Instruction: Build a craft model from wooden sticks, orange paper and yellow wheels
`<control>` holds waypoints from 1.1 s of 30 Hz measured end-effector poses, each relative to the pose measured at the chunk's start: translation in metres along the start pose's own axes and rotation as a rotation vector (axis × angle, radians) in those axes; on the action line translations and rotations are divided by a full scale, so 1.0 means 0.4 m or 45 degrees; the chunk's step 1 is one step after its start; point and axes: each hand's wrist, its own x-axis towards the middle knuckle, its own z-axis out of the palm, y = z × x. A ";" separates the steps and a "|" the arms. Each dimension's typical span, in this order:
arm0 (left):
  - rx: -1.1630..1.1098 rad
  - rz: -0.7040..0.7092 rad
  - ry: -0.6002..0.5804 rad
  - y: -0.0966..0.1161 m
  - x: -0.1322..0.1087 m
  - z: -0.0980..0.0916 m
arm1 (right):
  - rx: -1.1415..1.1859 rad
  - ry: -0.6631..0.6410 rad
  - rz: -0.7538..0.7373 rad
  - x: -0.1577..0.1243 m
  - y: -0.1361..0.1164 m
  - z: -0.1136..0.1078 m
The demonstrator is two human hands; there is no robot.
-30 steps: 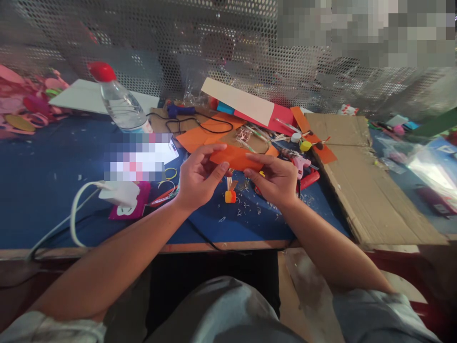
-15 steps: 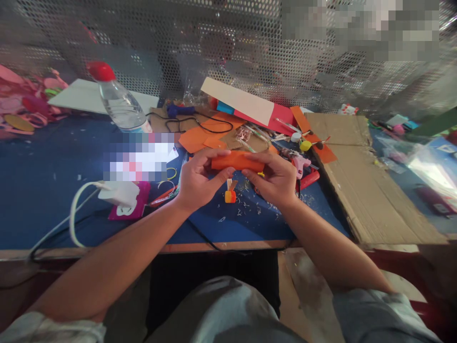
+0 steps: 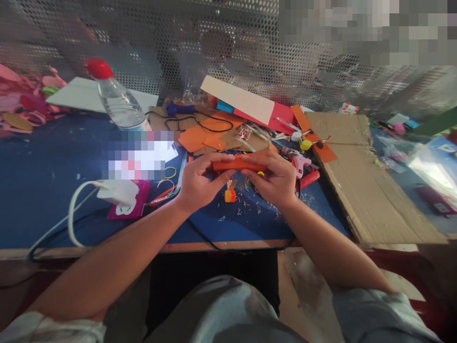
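Observation:
Both of my hands hold a piece of orange paper (image 3: 237,164) rolled into a narrow tube above the blue table (image 3: 43,176). My left hand (image 3: 200,183) pinches its left end with thumb and fingers curled. My right hand (image 3: 276,180) grips the right end, fingers wrapped over it. Just below the roll a small orange and yellow block with a wooden stick (image 3: 230,193) stands on the table among paper scraps.
A water bottle with a red cap (image 3: 116,100) stands at the back left. A white charger and cable (image 3: 114,193) lie at the left. Orange paper sheets (image 3: 200,136), a pink glue gun (image 3: 302,164) and a cardboard sheet (image 3: 360,176) lie behind and to the right. Perforated metal screen (image 3: 143,38) at the back.
The orange paper, a flat folded sheet one second ago, has been rolled tighter into a thin tube. Both hands have closed further round it and shifted slightly nearer.

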 end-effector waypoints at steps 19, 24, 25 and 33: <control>0.091 0.033 -0.011 0.002 0.000 0.001 | -0.025 0.030 -0.026 0.001 -0.007 0.008; 0.074 0.039 -0.010 0.005 -0.001 0.001 | -0.035 0.037 -0.020 0.001 -0.008 0.009; 0.070 0.037 -0.014 0.006 -0.002 0.001 | -0.033 0.039 -0.015 0.000 -0.008 0.009; 0.025 -0.045 -0.013 0.002 -0.001 0.004 | -0.052 0.063 0.016 -0.003 -0.005 0.011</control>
